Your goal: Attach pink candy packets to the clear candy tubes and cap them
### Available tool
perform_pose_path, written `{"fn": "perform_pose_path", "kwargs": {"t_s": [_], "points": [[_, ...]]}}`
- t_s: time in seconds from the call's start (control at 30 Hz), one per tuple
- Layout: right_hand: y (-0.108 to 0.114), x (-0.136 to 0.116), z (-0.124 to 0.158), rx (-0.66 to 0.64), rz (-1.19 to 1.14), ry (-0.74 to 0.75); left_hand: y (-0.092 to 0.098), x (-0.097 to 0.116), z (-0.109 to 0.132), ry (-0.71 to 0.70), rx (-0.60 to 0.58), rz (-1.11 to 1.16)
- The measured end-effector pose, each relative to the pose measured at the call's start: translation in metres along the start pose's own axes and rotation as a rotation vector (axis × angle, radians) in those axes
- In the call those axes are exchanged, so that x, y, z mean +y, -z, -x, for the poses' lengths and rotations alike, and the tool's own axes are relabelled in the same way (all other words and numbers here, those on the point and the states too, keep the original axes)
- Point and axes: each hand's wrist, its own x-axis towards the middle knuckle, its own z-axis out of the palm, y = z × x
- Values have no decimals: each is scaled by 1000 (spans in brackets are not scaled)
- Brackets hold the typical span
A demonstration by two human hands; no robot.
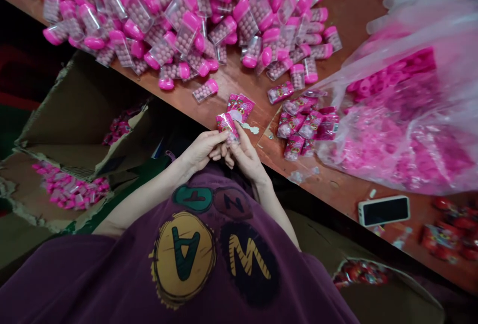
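My left hand (pixel 203 150) and my right hand (pixel 244 157) meet just below the table's edge, and their fingers pinch a small pink wrapped packet (pixel 227 127) from both sides. A second pink packet (pixel 241 107) lies against it on the wooden table (pixel 239 77), close above my fingertips. A loose pile of similar wrapped packets (pixel 302 125) lies to the right of my hands. Farther up, a large heap of clear tubes with pink caps (pixel 149 15) holds round pink sweets.
A bulging clear plastic bag of pink items (pixel 396 115) lies on the table at right, beside a phone (pixel 384 210) and red packets (pixel 444 229). Below the table's edge, a torn cardboard box (pixel 74 130) holds pink packets (pixel 65 187).
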Motion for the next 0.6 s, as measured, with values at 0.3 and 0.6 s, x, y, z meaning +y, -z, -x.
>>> {"fn": "perform_pose_path", "kwargs": {"t_s": [0.3,0.6], "points": [[13,12,14,150,-20,35,-23,-8,-4,78,-128,-215],[50,-42,66,424,520,77,-48,-12,-15,78,-264,-582]]}}
